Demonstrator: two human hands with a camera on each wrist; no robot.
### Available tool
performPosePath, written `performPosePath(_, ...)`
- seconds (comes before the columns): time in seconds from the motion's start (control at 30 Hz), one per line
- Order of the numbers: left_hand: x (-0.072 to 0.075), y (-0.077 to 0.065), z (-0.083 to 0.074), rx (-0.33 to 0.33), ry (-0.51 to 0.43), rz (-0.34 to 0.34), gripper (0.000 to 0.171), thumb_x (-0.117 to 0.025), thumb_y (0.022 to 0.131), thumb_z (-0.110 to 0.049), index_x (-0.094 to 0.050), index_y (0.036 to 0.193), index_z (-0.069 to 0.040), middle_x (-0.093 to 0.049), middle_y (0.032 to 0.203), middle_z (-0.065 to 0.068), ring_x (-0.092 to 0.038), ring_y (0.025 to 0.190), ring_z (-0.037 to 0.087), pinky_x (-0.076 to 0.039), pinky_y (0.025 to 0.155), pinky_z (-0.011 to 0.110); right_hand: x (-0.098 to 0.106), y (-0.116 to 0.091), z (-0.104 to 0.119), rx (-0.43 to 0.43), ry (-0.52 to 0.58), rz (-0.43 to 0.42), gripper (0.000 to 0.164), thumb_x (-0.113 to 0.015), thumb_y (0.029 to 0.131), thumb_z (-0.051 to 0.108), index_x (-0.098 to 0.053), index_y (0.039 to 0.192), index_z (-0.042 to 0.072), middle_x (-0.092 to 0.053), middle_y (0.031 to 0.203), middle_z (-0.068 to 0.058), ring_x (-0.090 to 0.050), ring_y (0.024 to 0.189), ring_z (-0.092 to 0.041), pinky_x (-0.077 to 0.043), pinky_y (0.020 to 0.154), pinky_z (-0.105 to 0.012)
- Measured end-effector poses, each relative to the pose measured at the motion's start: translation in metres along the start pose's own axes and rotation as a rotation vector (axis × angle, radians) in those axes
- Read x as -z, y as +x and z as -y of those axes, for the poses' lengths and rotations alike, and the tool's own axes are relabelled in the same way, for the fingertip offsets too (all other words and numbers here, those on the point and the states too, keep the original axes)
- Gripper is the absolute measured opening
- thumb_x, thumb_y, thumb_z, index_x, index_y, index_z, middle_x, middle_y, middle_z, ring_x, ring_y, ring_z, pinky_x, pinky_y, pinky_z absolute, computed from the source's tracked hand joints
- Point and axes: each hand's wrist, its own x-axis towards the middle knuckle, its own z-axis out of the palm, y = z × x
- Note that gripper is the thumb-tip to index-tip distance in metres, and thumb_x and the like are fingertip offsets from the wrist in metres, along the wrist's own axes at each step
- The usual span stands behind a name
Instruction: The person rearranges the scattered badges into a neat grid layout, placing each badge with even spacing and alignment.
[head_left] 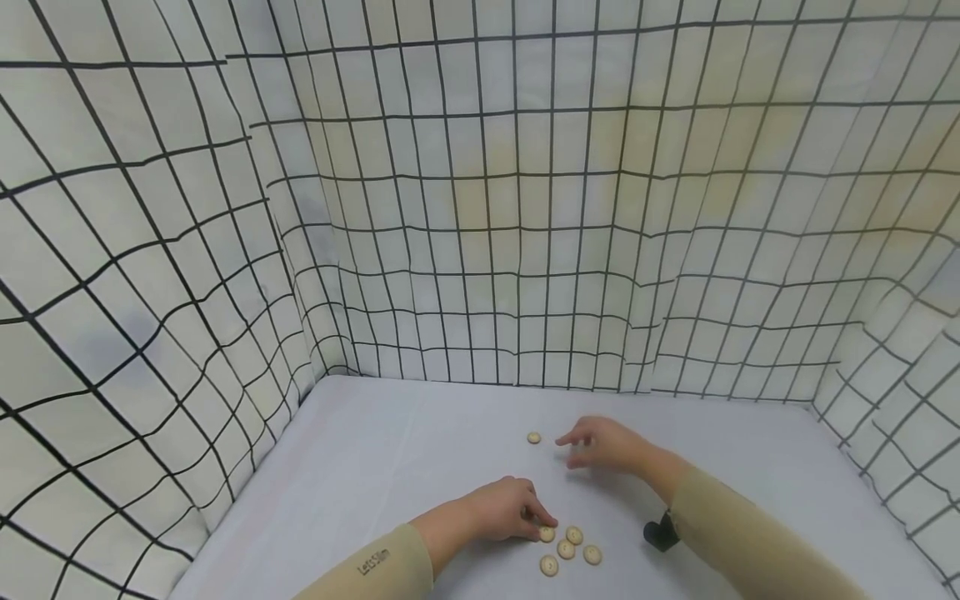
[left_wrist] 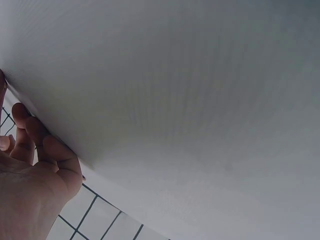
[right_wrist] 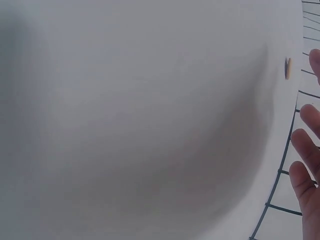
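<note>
A round beige button (head_left: pixel 547 534) lies on the white cloth, pinched at its edge between the thumb and forefinger of my left hand (head_left: pixel 495 508). Close by on the right lie several like buttons (head_left: pixel 566 549) in a loose cluster. Farther back, a lone button (head_left: pixel 534 437) sits on the cloth; the right wrist view shows that button (right_wrist: pixel 288 68) edge-on. My right hand (head_left: pixel 607 444) hovers just right of it, fingers spread and loosely bent, holding nothing. In the left wrist view the left hand (left_wrist: pixel 40 170) has its fingertips down at the cloth, hiding its button.
White cloth covers the table (head_left: pixel 375 450). Pale curtain walls with a dark grid (head_left: pixel 517 208) rise at the back and both sides. A small black device (head_left: pixel 661 533) is attached at the right wrist.
</note>
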Motion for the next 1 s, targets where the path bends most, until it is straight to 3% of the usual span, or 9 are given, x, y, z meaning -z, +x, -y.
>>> performPosePath(0.47, 0.001, -0.001, -0.003, -0.006, -0.002, -0.007, 0.028, -0.078, 0.085, -0.025, -0.076, 0.111, -0.034, -0.056, 0.091, -0.017, -0.048, 0.08, -0.002, -0.044, 0.075, 0.019, 0.0, -0.039, 0.001, 0.14, -0.05, 0.048, 0.034, -0.082, 0.079, 0.036, -0.075, 0.112, 0.034, -0.064, 0.101, 0.014, -0.057, 0.096, -0.012, -0.048, 0.082, -0.038)
performPosePath(0.67, 0.0, -0.001, -0.004, 0.009, -0.013, -0.005, 0.028, -0.078, 0.085, -0.025, -0.076, 0.111, -0.035, -0.055, 0.09, -0.017, -0.049, 0.079, -0.002, -0.044, 0.074, 0.02, -0.003, -0.054, 0.0, 0.156, -0.09, 0.08, 0.033, -0.082, 0.078, 0.04, -0.075, 0.11, 0.038, -0.061, 0.101, 0.019, -0.055, 0.097, -0.008, -0.049, 0.083, -0.037)
performPosePath(1.0, 0.0, -0.002, -0.005, 0.02, -0.003, -0.016, 0.028, -0.078, 0.084, -0.028, -0.076, 0.111, -0.036, -0.055, 0.09, -0.017, -0.048, 0.081, -0.001, -0.044, 0.074, 0.02, -0.007, -0.081, -0.009, 0.255, -0.07, 0.107, 0.03, -0.08, 0.079, 0.044, -0.075, 0.108, 0.038, -0.058, 0.101, 0.021, -0.054, 0.096, -0.005, -0.049, 0.085, -0.035)
